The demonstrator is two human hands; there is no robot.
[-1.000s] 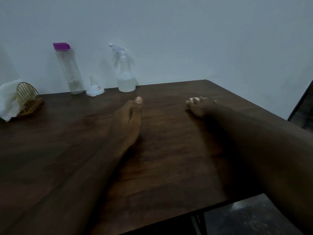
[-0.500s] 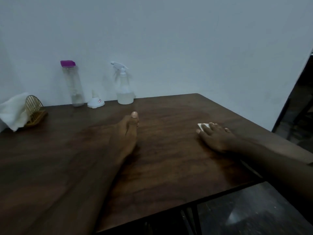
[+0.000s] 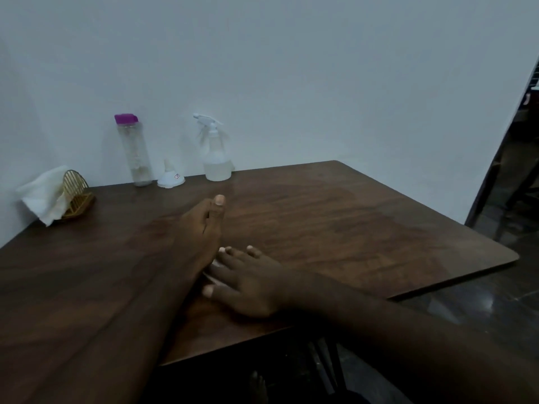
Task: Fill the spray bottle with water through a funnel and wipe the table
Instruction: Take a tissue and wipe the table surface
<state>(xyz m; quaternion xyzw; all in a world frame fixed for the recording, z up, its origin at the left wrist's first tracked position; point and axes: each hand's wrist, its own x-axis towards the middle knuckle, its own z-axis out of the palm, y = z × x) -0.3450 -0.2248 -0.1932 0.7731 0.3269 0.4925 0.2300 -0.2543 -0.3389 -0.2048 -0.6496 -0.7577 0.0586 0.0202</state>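
A clear spray bottle [image 3: 216, 158] with a white trigger head stands at the back of the dark wooden table [image 3: 350, 223], partly filled with liquid. Left of it a white funnel [image 3: 170, 179] sits mouth down, beside a tall clear water bottle [image 3: 135, 153] with a purple cap. My right hand [image 3: 250, 284] lies flat near the table's front, its straight fingers pressing a small white wipe [image 3: 214, 263] that is mostly hidden under them. My left hand [image 3: 201, 228] rests on its side on the table, thumb on top, holding nothing, with my right fingertips touching it.
A gold wire holder [image 3: 76, 193] with a white cloth [image 3: 43, 196] stands at the far left by the wall. The table's right corner and front edge drop to a dark floor [image 3: 481, 301]. A table leg [image 3: 326, 365] shows below the front edge.
My right hand has slid the white wipe from the far right middle of the table toward me and left, up against my left hand. The left hand stayed put.
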